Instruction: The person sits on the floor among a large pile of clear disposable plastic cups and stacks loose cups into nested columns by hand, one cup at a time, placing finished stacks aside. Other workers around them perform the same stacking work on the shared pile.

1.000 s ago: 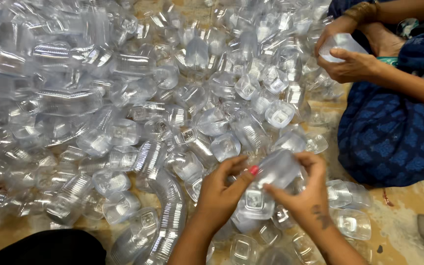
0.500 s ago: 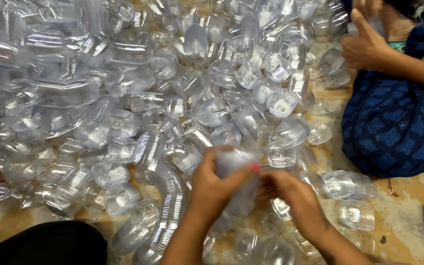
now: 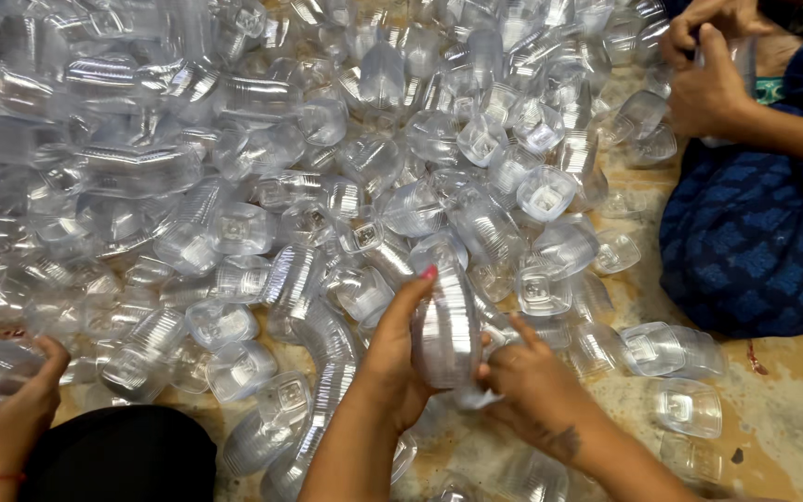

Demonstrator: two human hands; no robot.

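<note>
**Both hands on a nested stack at the near edge of the heap**

Left hand [image 3: 392,358] wraps the side of a stack of clear plastic cups [image 3: 446,321], fingers [image 3: 417,290] curled up its left flank, one painted nail at the top. Right hand [image 3: 533,386] closes on the stack's lower end from the right, fingers narrow around it. The stack stands nearly upright, lifted just above the heap of clear cups [image 3: 309,158].

The heap covers the floor [image 3: 792,372] from the far-left corner to past mid-frame; cups lie touching and overlapping, some nested in long curved rows. Its right margin thins out: single cups [image 3: 685,407] sit apart on bare mottled floor, the widest open ground, low right.

Top right, a seated person in blue patterned cloth [image 3: 755,242] borders that gap; that person's two hands [image 3: 704,88] grip a cup, close to the heap's upper right edge. Bottom left, another person's hand [image 3: 11,414] touches cups at the heap's near-left margin, beside a dark cloth [image 3: 118,455].
</note>
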